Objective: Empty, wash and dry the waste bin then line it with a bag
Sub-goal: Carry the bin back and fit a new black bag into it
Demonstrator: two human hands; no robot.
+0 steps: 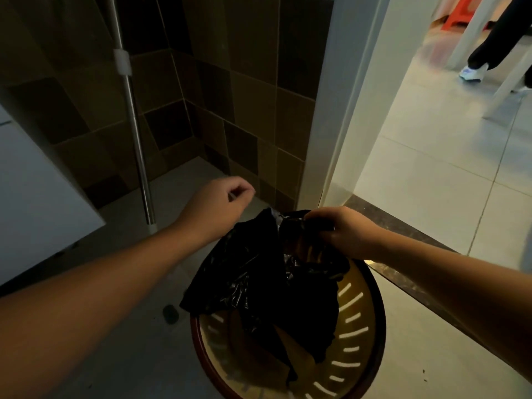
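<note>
**Black bag being gathered out of the bin**

The right hand is gripping the bunched top of the black bag, fingers curled round the plastic, just above the bin. The left hand is hovering beside the bag's far edge, loosely curled and holding nothing. The bag is sagging half inside the slotted bin, which is standing on the floor at the doorway sill. A metal pole is leaning by the tiled wall. By the look of it, the step is lifting the bag clear: the free hand would best be catching the loose rim so both sides are closing together, then pulling straight up, slowly, so nothing is spilling or snagging on the slots.
</note>
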